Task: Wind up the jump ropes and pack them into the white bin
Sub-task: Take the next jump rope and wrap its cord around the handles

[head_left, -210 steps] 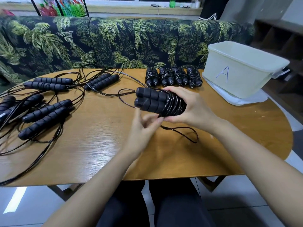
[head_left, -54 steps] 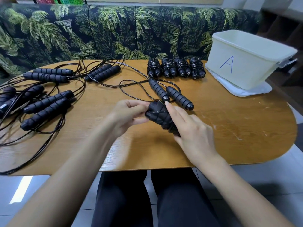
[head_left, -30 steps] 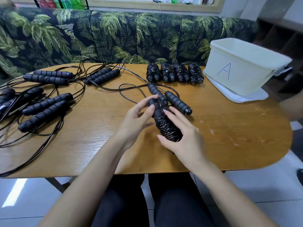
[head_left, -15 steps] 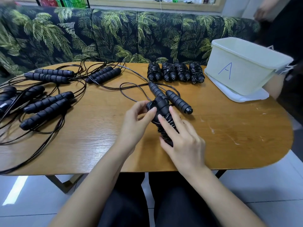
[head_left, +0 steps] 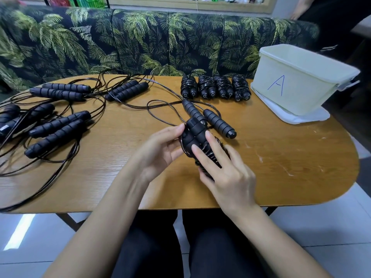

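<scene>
Fingers (head_left: 202,156) of the right hand (head_left: 230,177) lie curled across the top of a wound jump rope (head_left: 194,133) at the centre of the frame. The thumb closes from below on the cord-wrapped lower end, so that hand has the bundle gripped. The left hand (head_left: 160,151) holds the bare upper end of the paired handles, fingertips bent over the top and thumb against the first coils. The bundle is held just above the tabletop (head_left: 281,157). Its long axis runs away from the person, tilted slightly toward the upper left of the frame.

The white bin (head_left: 297,83), marked with a blue letter A, stands on its lid (head_left: 301,117) at the upper right of the frame, well apart from the bundle and beyond it to the right. The right hand is the nearer of the two to it, so a carry to the bin would likely fall to that hand. The bundle's length would have to clear the near rim. What lies inside the bin cannot be seen from here.

Four wound ropes (head_left: 214,87) sit in a row just left of the bin, not yet packed. One unwound rope (head_left: 218,123) lies with its two handles just beyond the hands. More loose jump ropes (head_left: 56,125) spread in tangled loops across the left of the frame, in front of a palm-print sofa (head_left: 140,41). Judged from this, most of the winding and all visible packing remain.
</scene>
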